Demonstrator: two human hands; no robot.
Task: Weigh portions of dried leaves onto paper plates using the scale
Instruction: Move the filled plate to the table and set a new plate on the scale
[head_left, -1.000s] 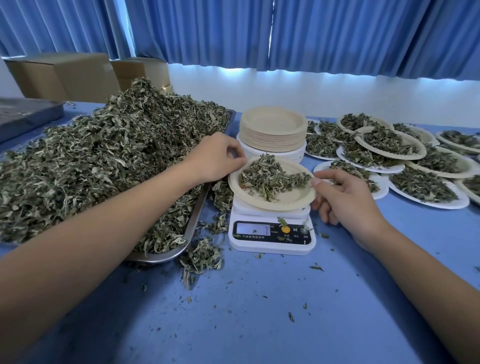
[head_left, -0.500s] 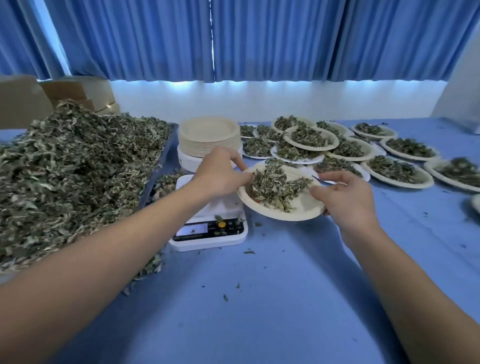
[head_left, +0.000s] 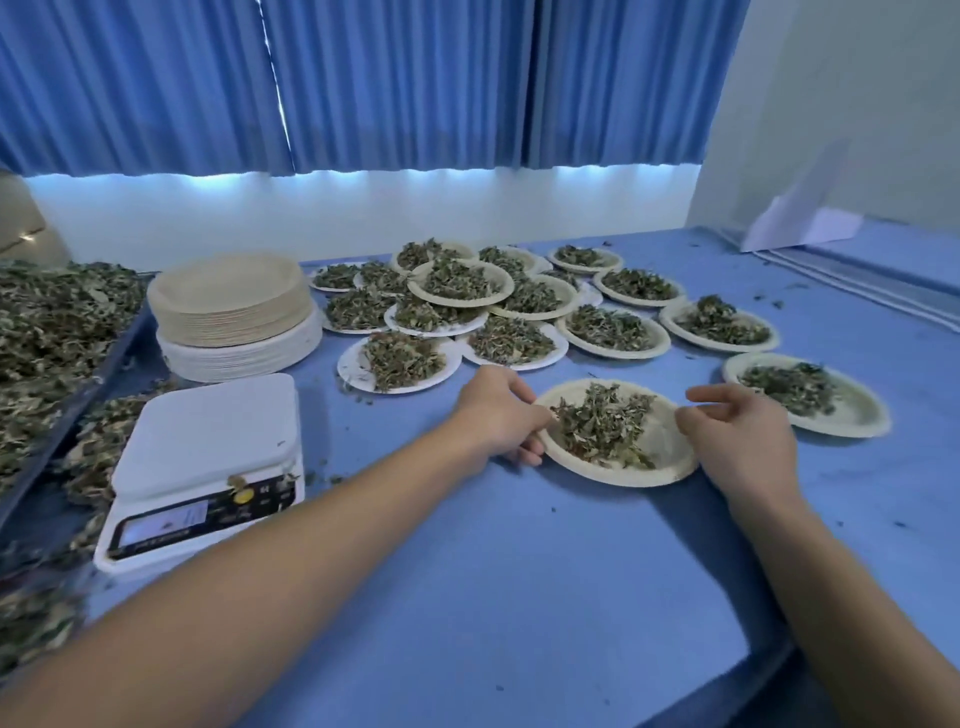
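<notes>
Filled paper plate (head_left: 667, 447) sits on the counter (head_left: 519, 571) between both hands, near the other portioned plates (head_left: 353, 364). Left hand (head_left: 498, 415) fingers curl round its left rim. Right hand (head_left: 737, 436) fingers are loosely spread at the right rim, gripping nothing. Scale (head_left: 208, 447) platform is bare. The stack of empty plates (head_left: 231, 301) lies to the left, judged nearer the left hand.

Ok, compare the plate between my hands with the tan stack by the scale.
The plate holds leaves; the tan stack is empty. The plate lies alone on the table; the tan stack sits piled on white plates. Both are round, rimmed paper plates.
</notes>
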